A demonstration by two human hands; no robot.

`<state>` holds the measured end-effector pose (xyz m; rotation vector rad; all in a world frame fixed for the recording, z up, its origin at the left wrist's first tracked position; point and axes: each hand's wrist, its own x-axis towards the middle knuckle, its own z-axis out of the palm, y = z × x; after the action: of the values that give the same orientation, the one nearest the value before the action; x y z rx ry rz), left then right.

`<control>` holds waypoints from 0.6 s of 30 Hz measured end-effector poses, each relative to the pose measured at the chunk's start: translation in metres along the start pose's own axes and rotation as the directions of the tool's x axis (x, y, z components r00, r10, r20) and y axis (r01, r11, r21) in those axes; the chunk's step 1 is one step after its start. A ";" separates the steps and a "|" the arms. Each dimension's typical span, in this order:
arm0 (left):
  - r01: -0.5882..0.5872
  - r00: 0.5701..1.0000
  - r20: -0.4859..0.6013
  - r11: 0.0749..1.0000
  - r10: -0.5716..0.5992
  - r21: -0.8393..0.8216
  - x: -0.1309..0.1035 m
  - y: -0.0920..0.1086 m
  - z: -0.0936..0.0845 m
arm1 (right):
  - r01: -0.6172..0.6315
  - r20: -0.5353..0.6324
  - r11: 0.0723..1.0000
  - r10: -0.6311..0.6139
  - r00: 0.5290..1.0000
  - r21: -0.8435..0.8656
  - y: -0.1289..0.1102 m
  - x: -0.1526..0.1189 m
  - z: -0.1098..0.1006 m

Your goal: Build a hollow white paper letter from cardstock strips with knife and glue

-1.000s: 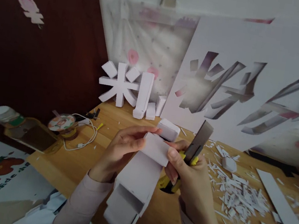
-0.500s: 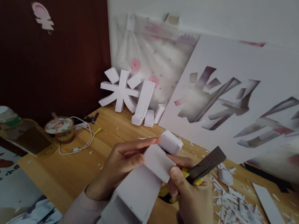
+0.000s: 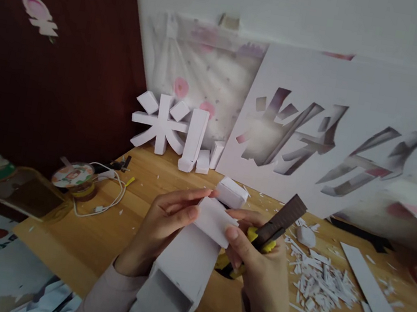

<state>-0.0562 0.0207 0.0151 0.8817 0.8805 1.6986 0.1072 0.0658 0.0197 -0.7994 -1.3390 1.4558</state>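
Observation:
Between my two hands is a small white foam-board piece [image 3: 214, 220], tilted over a long white foam-board box shape [image 3: 184, 264]. My left hand [image 3: 165, 223] pinches the piece's left end between thumb and fingers. At its right end, the thumb and a finger of my right hand [image 3: 255, 259] press on it. That same hand also carries a yellow-and-black utility knife [image 3: 277, 223], its dark blade pointing up and right. The box's near end is open and hollow. Just beyond my fingertips a small white block [image 3: 232, 192] rests on the wooden table [image 3: 109, 243].
White foam letter parts [image 3: 162, 124] stand at the back. A white board with cut-out characters [image 3: 348, 203] leans on the wall. Scraps [image 3: 324, 287] and a long strip [image 3: 376, 301] lie right. An oil bottle [image 3: 30, 190], a lidded cup [image 3: 74, 179] and a white cable [image 3: 122, 192] stand left.
The small piece has tilted a little between my hands, and its right edge now looks bent or layered. The view has shifted slightly to the right.

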 end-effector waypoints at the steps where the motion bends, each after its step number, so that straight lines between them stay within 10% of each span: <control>1: -0.005 1.000 -0.004 1.000 0.005 0.006 0.000 0.000 0.000 | -0.001 0.003 1.000 0.001 1.000 0.002 0.000 0.000 0.000; 18: -0.077 0.997 -0.014 0.994 0.078 0.077 0.002 -0.005 -0.007 | -0.010 -0.027 0.999 0.011 1.000 0.043 -0.001 0.005 0.005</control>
<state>-0.0610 0.0229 0.0082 0.9649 0.9383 1.7509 0.1008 0.0682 0.0219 -0.7971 -1.2804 1.4723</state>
